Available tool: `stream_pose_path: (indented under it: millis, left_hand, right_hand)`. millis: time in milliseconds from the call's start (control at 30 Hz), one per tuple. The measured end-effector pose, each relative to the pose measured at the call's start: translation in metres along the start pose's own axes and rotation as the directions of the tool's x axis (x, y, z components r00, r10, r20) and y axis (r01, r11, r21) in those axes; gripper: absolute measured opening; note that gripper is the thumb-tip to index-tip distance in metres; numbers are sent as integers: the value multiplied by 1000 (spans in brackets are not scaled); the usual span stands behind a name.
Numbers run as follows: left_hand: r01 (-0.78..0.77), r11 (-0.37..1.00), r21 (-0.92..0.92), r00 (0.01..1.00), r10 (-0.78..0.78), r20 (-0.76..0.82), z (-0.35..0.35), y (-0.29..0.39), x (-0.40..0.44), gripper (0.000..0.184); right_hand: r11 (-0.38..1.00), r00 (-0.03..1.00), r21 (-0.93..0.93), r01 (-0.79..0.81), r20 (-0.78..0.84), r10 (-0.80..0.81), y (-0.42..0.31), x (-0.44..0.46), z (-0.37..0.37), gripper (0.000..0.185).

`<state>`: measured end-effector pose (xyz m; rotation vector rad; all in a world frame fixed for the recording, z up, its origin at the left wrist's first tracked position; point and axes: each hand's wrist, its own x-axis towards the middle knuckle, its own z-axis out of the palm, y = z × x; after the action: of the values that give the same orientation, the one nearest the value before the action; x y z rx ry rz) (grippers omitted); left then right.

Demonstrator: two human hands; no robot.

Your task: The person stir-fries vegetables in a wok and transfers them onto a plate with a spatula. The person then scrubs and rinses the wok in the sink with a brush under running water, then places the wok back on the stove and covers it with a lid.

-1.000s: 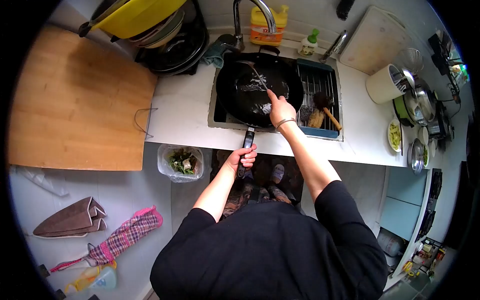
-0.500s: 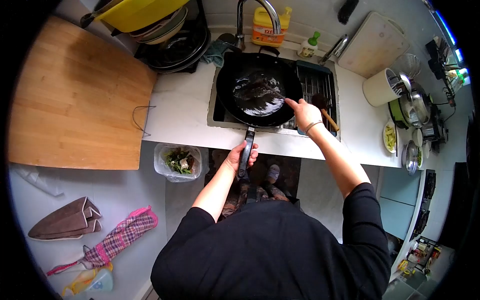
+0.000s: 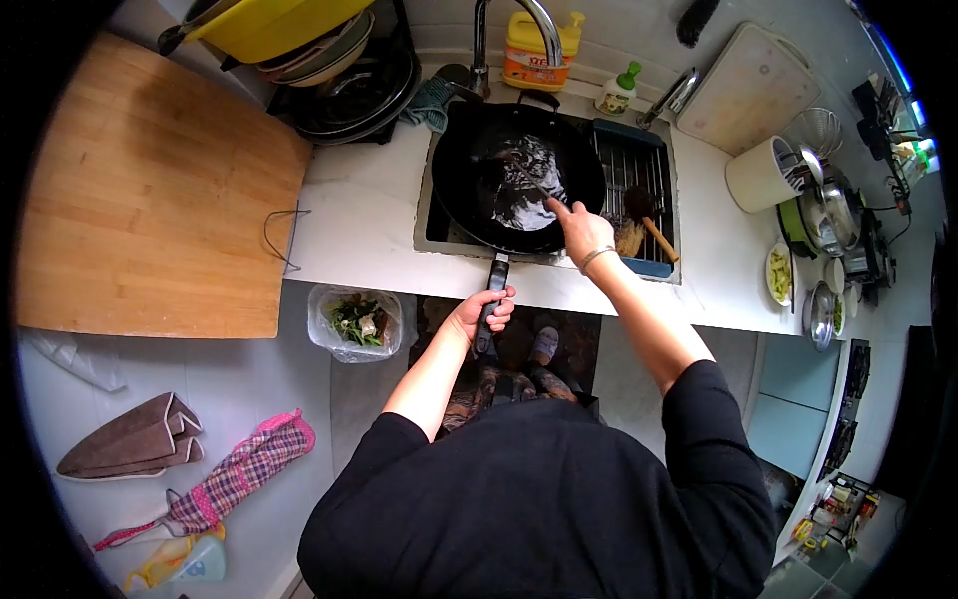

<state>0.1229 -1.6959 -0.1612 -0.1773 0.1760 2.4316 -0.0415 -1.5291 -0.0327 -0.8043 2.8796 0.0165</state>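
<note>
A black wok [image 3: 459, 195] rests over the sink [image 3: 427, 235], with shiny water in its bottom. My left hand [image 3: 479, 316] is wrapped round the wok's long black handle [image 3: 497, 280], which points toward me. Over the wok's near right side, my right hand [image 3: 587, 235] is closed with the index finger extended along a thin dark utensil [image 3: 534, 185]. That utensil slants into the wok; its head is too dark and blurred to name. A brush with a wooden handle [image 3: 659, 240] lies on the rack [image 3: 654, 160] right of the wok, below the faucet [image 3: 547, 35].
A large wooden board [image 3: 160, 200] stands at left. Below the counter edge hangs a clear bin [image 3: 354, 324] with vegetable scraps. Soap bottles [image 3: 539, 50] line the back. At right are a white utensil holder [image 3: 763, 175], a plate of cut vegetables [image 3: 779, 275] and a metal bowl [image 3: 819, 314].
My right hand has moved left and slightly down over the wok, bringing the utensil with it. The water's reflections have shifted. My left hand stays on the handle.
</note>
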Motion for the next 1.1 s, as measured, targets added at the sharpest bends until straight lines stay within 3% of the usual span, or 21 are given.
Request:
stream_pose_path:
  millis: [133,267,367,500,567,700,833,900,1000,1100]
  left_hand:
    - [-11,1000,30,999,12,-50,1,0,0,18]
    - [-59,997,50,994,63,-85,10,-1,-4,29]
    - [-92,995,46,978,99,-184,4,-2,0,35]
    - [-87,995,52,977,96,-192,-1,-2,3,34]
    - [-10,996,-85,998,15,54,-2,1,5,21]
    - [14,996,-90,997,-7,81,-8,2,7,16]
    - [13,995,-102,996,-4,86,-6,3,7,16]
    - [14,996,-86,997,-7,76,-7,3,7,16]
    - [19,997,-75,998,-15,54,-7,5,9,14]
    - [24,997,-68,999,-23,28,-4,4,7,11]
  right_hand:
    - [994,999,-105,12,46,-7,17,-4,-33,50]
    - [1000,1000,-15,2,-31,-3,20,4,-39,51]
    - [977,996,204,57,-79,-42,10,12,-33,49]
    - [956,993,269,117,-39,-110,11,14,-9,50]
    - [948,982,262,181,-6,-186,20,5,-8,53]
    - [970,965,-71,233,138,-222,43,-5,-30,58]
    - [942,964,-226,249,152,-218,53,-2,-77,60]
    - [960,973,-175,219,107,-203,56,8,-64,57]
    - [959,974,172,224,-14,-225,51,25,-42,51]
    - [924,956,244,294,-61,-288,49,38,-26,51]
